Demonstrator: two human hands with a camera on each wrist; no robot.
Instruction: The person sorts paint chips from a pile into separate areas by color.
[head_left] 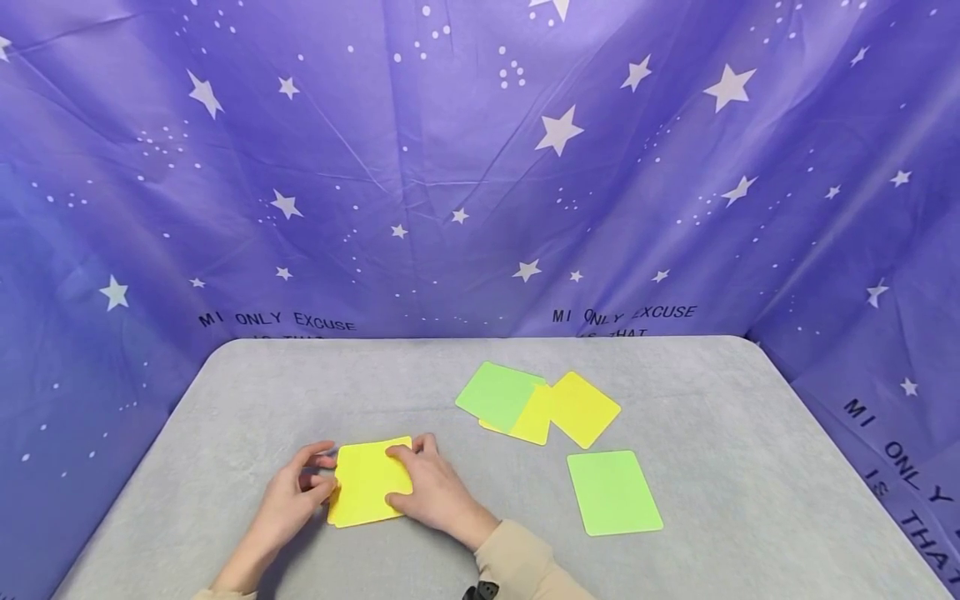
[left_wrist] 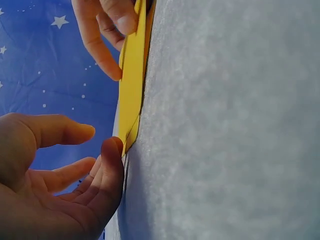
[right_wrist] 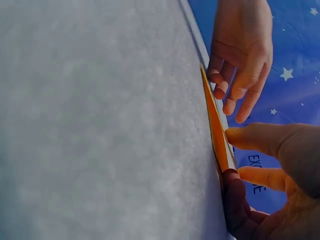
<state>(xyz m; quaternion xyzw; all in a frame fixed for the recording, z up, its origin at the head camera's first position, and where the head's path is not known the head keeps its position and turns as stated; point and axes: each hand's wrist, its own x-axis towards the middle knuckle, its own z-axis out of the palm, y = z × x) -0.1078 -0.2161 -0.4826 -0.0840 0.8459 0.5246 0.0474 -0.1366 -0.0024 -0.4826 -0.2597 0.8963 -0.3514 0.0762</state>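
A square yellow card (head_left: 367,483) lies near the front left of the table, with the edge of another yellow card showing from under it. In the right wrist view its right side is raised, and the orange-looking underside shows. My right hand (head_left: 438,490) pinches that side, thumb and index finger on top and another finger beneath. At the left edge my left hand (head_left: 291,500) has its fingers loosely bent. One of its fingertips (left_wrist: 112,145) is right at the card's corner in the left wrist view, while the thumb and the other fingers stand apart.
Toward the back of the grey table (head_left: 712,400), a green card (head_left: 495,392) overlaps a yellow card (head_left: 536,417), next to another yellow card (head_left: 585,408). A separate green card (head_left: 615,493) lies at the right. A purple star-patterned cloth (head_left: 465,167) hangs behind and at the sides.
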